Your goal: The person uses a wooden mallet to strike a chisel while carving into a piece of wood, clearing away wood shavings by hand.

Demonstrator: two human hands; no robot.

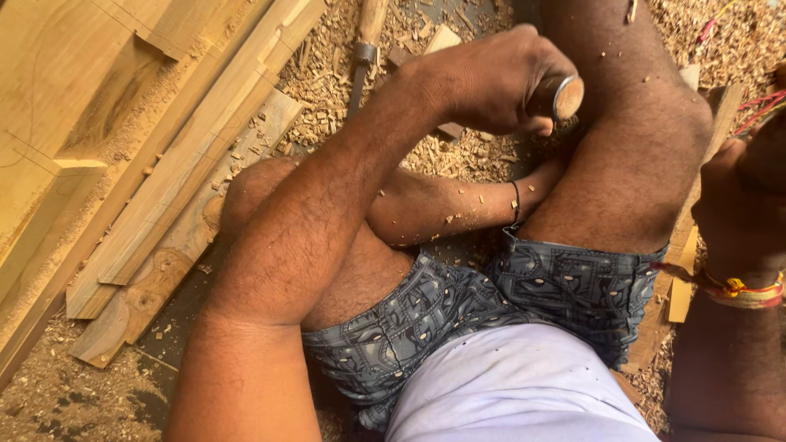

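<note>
My left hand [483, 78] is closed around a tool with a wooden handle [567, 96]. The handle's round end has a metal ring and sticks out of the fist beside my raised right knee [630, 139]. The tool's blade is hidden behind the hand and leg. My right hand [737, 205] is at the right edge of the view with its fingers curled, and a red and yellow thread band [737, 290] is on its wrist. What it grips, if anything, is cut off by the frame. I sit on the floor with my legs folded.
Long wooden planks and cut boards [172, 164] lie at the left. Wood chips and sawdust [327, 82] cover the floor. A second chisel with a wooden handle [364, 49] lies at the top centre. A wooden piece [679, 278] sits under my right leg.
</note>
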